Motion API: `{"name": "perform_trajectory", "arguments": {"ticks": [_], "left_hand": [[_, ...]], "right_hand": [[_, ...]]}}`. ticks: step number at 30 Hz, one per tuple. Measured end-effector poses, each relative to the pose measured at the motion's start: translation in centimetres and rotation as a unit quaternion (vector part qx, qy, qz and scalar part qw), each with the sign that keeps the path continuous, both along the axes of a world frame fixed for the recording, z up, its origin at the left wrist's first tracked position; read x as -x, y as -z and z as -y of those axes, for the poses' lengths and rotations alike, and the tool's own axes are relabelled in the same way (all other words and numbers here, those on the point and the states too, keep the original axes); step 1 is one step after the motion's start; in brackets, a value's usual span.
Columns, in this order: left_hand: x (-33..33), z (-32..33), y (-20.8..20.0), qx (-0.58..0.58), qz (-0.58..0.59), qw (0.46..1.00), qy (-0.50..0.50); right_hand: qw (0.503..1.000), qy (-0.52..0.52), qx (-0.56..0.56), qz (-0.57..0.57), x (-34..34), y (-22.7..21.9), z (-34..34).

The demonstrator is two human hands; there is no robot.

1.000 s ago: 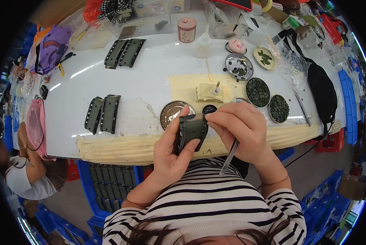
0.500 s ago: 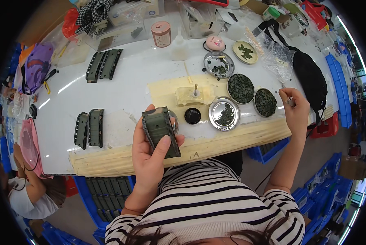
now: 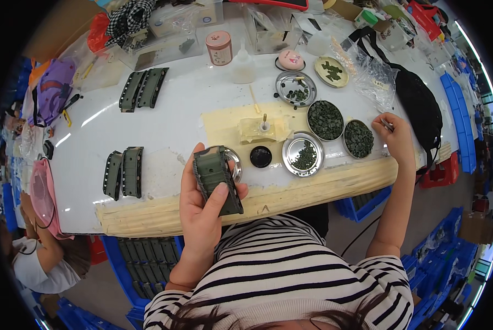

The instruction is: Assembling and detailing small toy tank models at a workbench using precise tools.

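Note:
My left hand (image 3: 201, 223) is closed around a curved green plastic part (image 3: 214, 175) with toothed long edges and a camouflage patch at its far end. My thumb presses on its face. Partly behind this part shows a round metal dish (image 3: 233, 165). My right hand (image 3: 397, 138) is at the right of the table, fingers pinched; a small dark and shiny thing shows between them, too small to name. Just left of it stands a round tin (image 3: 358, 138) full of small dark green pieces. A larger tin (image 3: 325, 120) of similar pieces sits beside that.
A metal dish of green bits (image 3: 303, 154), a black round cap (image 3: 260, 157) and a taped block with an upright pin (image 3: 264, 129) occupy the middle. Two pairs of green parts (image 3: 142, 89) lie at left. A black bag (image 3: 419, 102) borders my right hand. Another person (image 3: 40, 264) sits at far left.
My right hand has shifted slightly left and its fingers have turned inward, near the smaller tin. The left hand still holds the green part. The whole view has shifted slightly.

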State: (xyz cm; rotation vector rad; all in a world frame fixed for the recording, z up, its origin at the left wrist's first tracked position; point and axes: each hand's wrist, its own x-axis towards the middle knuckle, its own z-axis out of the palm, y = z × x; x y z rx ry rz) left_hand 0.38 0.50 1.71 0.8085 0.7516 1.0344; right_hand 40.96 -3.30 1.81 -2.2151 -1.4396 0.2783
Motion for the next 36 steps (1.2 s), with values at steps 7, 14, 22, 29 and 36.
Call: {"name": "perform_trajectory", "arguments": {"ticks": [7, 14, 22, 29, 36], "left_hand": [[-0.7, 0.5, -0.2, -0.055, -0.007, 0.998, 0.002], [-0.2, 0.6, 1.2, -0.119, -0.089, 0.988, 0.040], [-0.8, 0.4, 0.4, -0.127, -0.093, 0.987, 0.043], [-0.1, -0.2, 0.9, -0.139, -0.119, 0.983, 0.001], [0.0, -0.4, 1.7, -0.145, -0.141, 0.979, -0.015]], "right_hand": [[0.993, -0.054, -0.083, 0.071, -0.9, 1.5, 0.4], [0.965, -0.050, -0.241, -0.094, 8.1, -3.3, 0.1], [0.894, -0.326, -0.191, -0.243, 22.0, -4.2, -2.6], [0.873, -0.366, -0.297, -0.129, 23.6, -1.9, -3.4], [0.867, -0.391, -0.294, -0.090, 23.8, -1.2, -2.9]]}}
